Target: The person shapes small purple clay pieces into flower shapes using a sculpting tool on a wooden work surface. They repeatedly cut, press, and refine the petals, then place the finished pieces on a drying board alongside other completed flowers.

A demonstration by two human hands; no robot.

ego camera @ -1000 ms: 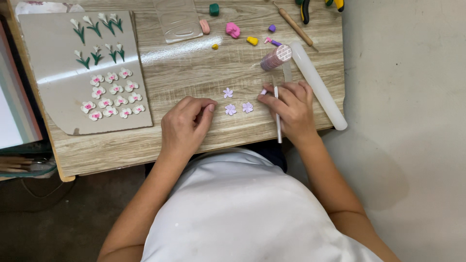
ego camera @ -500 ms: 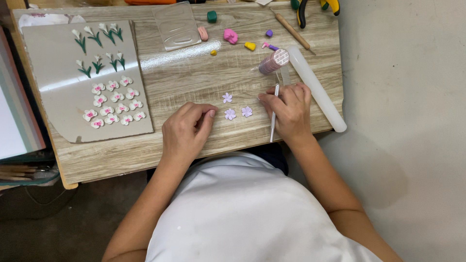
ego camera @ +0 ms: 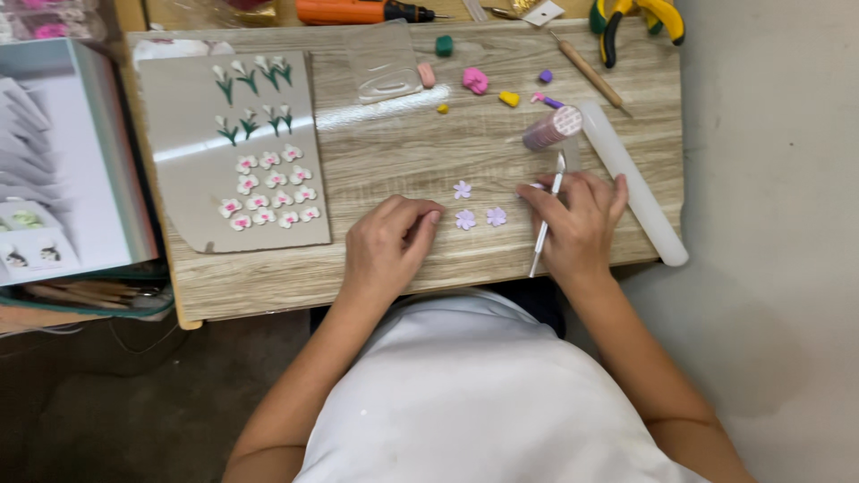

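My right hand [ego camera: 580,222] grips a thin metal sculpting tool [ego camera: 546,215] that points away from me over the wooden table [ego camera: 403,143]. Just left of it lie three small lilac clay flowers [ego camera: 466,219], flat on the wood. My left hand [ego camera: 386,245] rests on the table with fingers curled, its fingertips close to the flowers and holding nothing. Beside the tool's tip stands a lilac clay roll with a dotted end [ego camera: 551,128].
A grey sheet [ego camera: 179,179] at the left carries several white-and-pink flowers and green-stemmed ones. A clear acrylic roller [ego camera: 632,181] lies at the right. Small clay lumps, a clear plastic piece [ego camera: 386,63], a wooden tool, pliers [ego camera: 637,20] and an orange tool sit at the back. Boxes stand left.
The view has shifted, so the table sits a little lower in frame. My right hand has turned the tool slightly more upright; my left hand stays beside the flowers.
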